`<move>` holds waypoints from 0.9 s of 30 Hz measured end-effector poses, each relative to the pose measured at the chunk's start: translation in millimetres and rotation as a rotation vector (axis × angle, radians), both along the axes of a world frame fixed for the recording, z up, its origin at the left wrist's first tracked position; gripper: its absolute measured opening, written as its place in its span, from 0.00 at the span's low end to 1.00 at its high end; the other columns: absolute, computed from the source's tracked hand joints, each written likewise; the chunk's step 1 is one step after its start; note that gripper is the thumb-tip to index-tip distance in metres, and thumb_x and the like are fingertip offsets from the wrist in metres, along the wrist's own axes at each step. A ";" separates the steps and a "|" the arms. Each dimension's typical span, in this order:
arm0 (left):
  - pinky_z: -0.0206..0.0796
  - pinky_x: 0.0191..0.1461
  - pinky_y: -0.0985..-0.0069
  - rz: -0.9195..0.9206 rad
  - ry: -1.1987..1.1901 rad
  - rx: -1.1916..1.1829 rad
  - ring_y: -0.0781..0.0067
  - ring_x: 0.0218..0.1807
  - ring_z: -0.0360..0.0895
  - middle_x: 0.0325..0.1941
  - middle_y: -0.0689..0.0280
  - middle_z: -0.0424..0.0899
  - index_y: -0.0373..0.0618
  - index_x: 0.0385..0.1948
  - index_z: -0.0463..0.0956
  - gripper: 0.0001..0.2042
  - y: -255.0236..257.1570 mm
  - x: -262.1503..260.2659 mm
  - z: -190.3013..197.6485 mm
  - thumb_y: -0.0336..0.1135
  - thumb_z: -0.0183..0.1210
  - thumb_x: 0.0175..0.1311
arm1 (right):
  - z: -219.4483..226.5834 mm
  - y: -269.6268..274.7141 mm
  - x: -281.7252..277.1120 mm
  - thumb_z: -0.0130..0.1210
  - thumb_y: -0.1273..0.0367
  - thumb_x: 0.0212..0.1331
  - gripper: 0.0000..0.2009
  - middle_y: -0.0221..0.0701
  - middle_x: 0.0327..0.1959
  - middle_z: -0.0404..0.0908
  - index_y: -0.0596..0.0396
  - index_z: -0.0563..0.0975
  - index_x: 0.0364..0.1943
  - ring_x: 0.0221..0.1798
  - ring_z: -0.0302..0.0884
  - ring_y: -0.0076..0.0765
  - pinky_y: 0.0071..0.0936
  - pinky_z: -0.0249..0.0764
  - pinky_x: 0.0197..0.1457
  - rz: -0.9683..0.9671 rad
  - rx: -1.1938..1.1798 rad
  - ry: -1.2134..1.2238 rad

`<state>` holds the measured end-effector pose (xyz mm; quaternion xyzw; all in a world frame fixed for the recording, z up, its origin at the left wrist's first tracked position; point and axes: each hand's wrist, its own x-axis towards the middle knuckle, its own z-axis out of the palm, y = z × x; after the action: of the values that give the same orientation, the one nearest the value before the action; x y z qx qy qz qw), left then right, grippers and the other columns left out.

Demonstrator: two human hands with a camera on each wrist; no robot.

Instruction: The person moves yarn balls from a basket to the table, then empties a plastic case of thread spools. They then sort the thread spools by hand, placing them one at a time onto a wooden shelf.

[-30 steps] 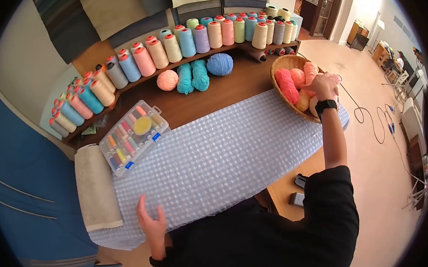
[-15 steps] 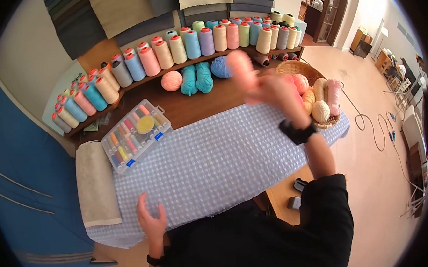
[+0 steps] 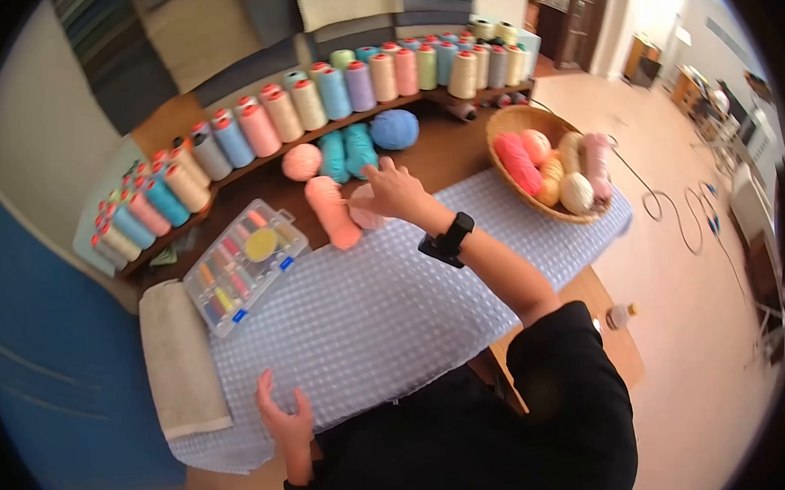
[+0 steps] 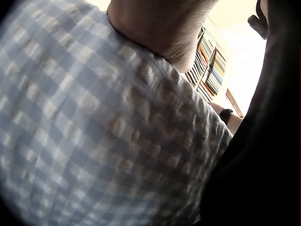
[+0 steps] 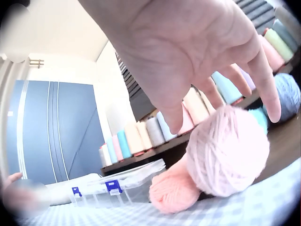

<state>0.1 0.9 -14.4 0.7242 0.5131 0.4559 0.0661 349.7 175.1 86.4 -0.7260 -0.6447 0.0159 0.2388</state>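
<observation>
My right hand (image 3: pixel 394 192) hovers over a pale pink yarn ball (image 5: pixel 229 150), its fingers spread and bent loosely downward. In the right wrist view the fingertips come close around the top of that ball without closing on it. Against the ball's left side lies a peach yarn skein (image 3: pixel 332 214), at the back edge of the blue checked cloth (image 3: pixel 369 304). My left hand (image 3: pixel 286 419) is at the cloth's front left, thumb and fingers apart with nothing between them. Its fingers are outside the left wrist view.
Behind are a round peach ball (image 3: pixel 301 163), teal skeins (image 3: pixel 358 151) and a blue ball (image 3: pixel 394 129). Thread cones line a raised shelf (image 3: pixel 255 166). A clear thread box (image 3: pixel 243 263) and a rolled beige cloth (image 3: pixel 181 362) occupy the left; a yarn-filled wicker basket (image 3: pixel 505 164) stands right.
From the basket at the right, my right hand has carried yarn leftward. The peach skein and pale pink ball now rest by the teal skeins, and its fingers have loosened. My left hand stays put.
</observation>
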 end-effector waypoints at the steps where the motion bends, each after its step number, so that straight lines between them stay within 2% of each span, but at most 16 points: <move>1: 0.64 0.57 0.63 -0.039 0.002 -0.010 0.52 0.55 0.70 0.56 0.50 0.70 0.34 0.59 0.56 0.30 0.5 0.4 -1.3 0.27 0.57 0.51 | 10.0 -11.9 13.1 0.55 0.43 0.46 0.30 0.42 0.51 0.70 0.49 0.75 0.47 0.51 0.70 0.60 0.47 0.73 0.48 -0.039 -0.010 0.002; 3: 0.64 0.57 0.63 -0.029 -0.023 0.009 0.52 0.56 0.70 0.56 0.49 0.70 0.33 0.59 0.55 0.31 0.9 -1.5 -1.9 0.27 0.57 0.52 | 35.7 -24.5 47.5 0.57 0.45 0.46 0.28 0.42 0.47 0.75 0.51 0.76 0.46 0.49 0.72 0.50 0.42 0.71 0.52 -0.104 -0.048 -0.002; 5: 0.64 0.57 0.63 -0.038 -0.021 0.012 0.52 0.56 0.70 0.56 0.49 0.70 0.32 0.59 0.54 0.31 1.0 -1.4 -0.8 0.27 0.56 0.52 | 26.3 -27.5 124.3 0.57 0.46 0.47 0.27 0.39 0.44 0.77 0.53 0.76 0.44 0.50 0.74 0.46 0.38 0.71 0.52 -0.154 0.043 -0.203; 6: 0.64 0.57 0.63 -0.039 -0.022 0.026 0.52 0.56 0.70 0.56 0.49 0.70 0.31 0.60 0.54 0.31 1.3 -0.8 -0.3 0.27 0.56 0.52 | 43.8 -43.0 156.4 0.57 0.47 0.49 0.26 0.38 0.44 0.78 0.52 0.76 0.44 0.49 0.75 0.47 0.39 0.72 0.50 -0.182 -0.041 -0.185; 7: 0.64 0.57 0.63 -0.044 -0.025 0.023 0.52 0.56 0.70 0.56 0.49 0.70 0.31 0.60 0.54 0.31 1.6 -0.4 -0.1 0.27 0.56 0.52 | 72.3 -73.5 165.2 0.56 0.46 0.50 0.27 0.40 0.46 0.78 0.53 0.77 0.45 0.49 0.76 0.47 0.40 0.73 0.49 -0.477 -0.099 -0.128; 8: 0.64 0.57 0.63 -0.044 -0.019 0.025 0.52 0.56 0.70 0.56 0.49 0.70 0.31 0.60 0.53 0.31 1.3 -0.2 -0.2 0.27 0.56 0.52 | 55.3 -78.7 226.1 0.56 0.45 0.49 0.28 0.42 0.45 0.78 0.53 0.77 0.46 0.48 0.76 0.47 0.41 0.73 0.48 -0.567 -0.022 -0.212; 9: 0.64 0.57 0.63 -0.043 -0.013 0.027 0.51 0.56 0.70 0.56 0.48 0.70 0.31 0.60 0.53 0.31 0.9 -0.4 -0.2 0.26 0.56 0.52 | 69.9 -97.3 249.3 0.57 0.45 0.47 0.30 0.44 0.44 0.79 0.52 0.76 0.47 0.49 0.76 0.47 0.41 0.73 0.49 -0.723 -0.058 -0.133; 11: 0.64 0.57 0.63 -0.053 -0.010 0.035 0.51 0.56 0.70 0.56 0.48 0.70 0.31 0.60 0.53 0.31 2.0 -1.1 -0.3 0.27 0.56 0.53 | 48.7 -127.2 304.6 0.61 0.47 0.43 0.29 0.42 0.42 0.79 0.53 0.76 0.45 0.46 0.77 0.47 0.39 0.73 0.46 -0.927 0.020 -0.163; 12: 0.65 0.57 0.63 -0.065 0.000 0.044 0.51 0.56 0.70 0.56 0.48 0.70 0.31 0.60 0.53 0.31 2.5 -1.4 -0.4 0.27 0.56 0.53 | 30.6 -134.5 342.8 0.61 0.47 0.43 0.29 0.42 0.42 0.79 0.53 0.76 0.45 0.46 0.77 0.47 0.39 0.73 0.46 -0.923 0.023 -0.164; 14: 0.64 0.57 0.63 -0.057 0.008 0.043 0.51 0.56 0.70 0.56 0.48 0.70 0.31 0.60 0.53 0.32 2.3 -1.1 -0.6 0.27 0.56 0.53 | 0.4 -135.8 402.7 0.65 0.51 0.37 0.31 0.42 0.39 0.79 0.54 0.73 0.45 0.42 0.77 0.47 0.37 0.72 0.43 -0.632 -0.210 -0.194; 17: 0.64 0.57 0.63 -0.053 0.021 0.031 0.51 0.56 0.70 0.56 0.48 0.69 0.31 0.60 0.53 0.32 2.3 0.5 1.7 0.27 0.56 0.53 | -11.0 -140.1 382.7 0.69 0.56 0.32 0.32 0.40 0.36 0.78 0.54 0.71 0.44 0.42 0.75 0.45 0.36 0.70 0.43 -0.670 -0.096 -0.303; 18: 0.64 0.57 0.63 -0.052 0.023 0.021 0.51 0.56 0.70 0.57 0.48 0.69 0.31 0.60 0.53 0.32 1.9 -0.1 2.9 0.27 0.56 0.53 | -14.7 -147.5 368.5 0.71 0.60 0.29 0.33 0.39 0.35 0.78 0.53 0.69 0.45 0.44 0.74 0.43 0.34 0.70 0.45 -0.643 0.017 -0.054; 19: 0.64 0.57 0.63 -0.052 0.033 0.022 0.51 0.56 0.70 0.57 0.48 0.69 0.31 0.60 0.53 0.32 1.5 -0.7 4.1 0.27 0.56 0.53 | -19.7 -147.1 368.7 0.71 0.60 0.29 0.33 0.39 0.35 0.78 0.53 0.69 0.45 0.44 0.74 0.43 0.34 0.70 0.45 -0.643 0.015 -0.044; 22: 0.64 0.57 0.63 -0.041 0.029 0.007 0.51 0.56 0.70 0.57 0.48 0.69 0.31 0.61 0.53 0.32 1.3 -0.1 5.0 0.27 0.56 0.53 | -29.6 -145.9 372.3 0.69 0.60 0.38 0.30 0.38 0.50 0.75 0.39 0.70 0.50 0.56 0.71 0.45 0.38 0.67 0.56 -0.908 -0.078 0.094; 26: 0.64 0.57 0.63 -0.028 0.006 -0.008 0.51 0.57 0.69 0.57 0.49 0.68 0.32 0.60 0.54 0.31 0.5 2.9 5.0 0.27 0.56 0.53 | -23.7 -151.0 390.8 0.64 0.61 0.42 0.27 0.42 0.41 0.79 0.44 0.70 0.51 0.46 0.78 0.40 0.35 0.72 0.46 -0.640 0.064 0.038; 27: 0.64 0.57 0.63 -0.034 0.025 -0.003 0.51 0.57 0.69 0.57 0.49 0.68 0.32 0.60 0.54 0.31 0.2 1.9 5.5 0.27 0.56 0.53 | -21.2 -149.8 399.6 0.63 0.64 0.45 0.20 0.35 0.33 0.78 0.52 0.73 0.44 0.37 0.76 0.33 0.30 0.71 0.38 -0.597 0.136 0.175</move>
<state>2.0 1.0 -8.9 0.7385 0.5022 0.4447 0.0684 749.3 25.3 65.2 -0.8613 -0.3798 -0.0357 0.3356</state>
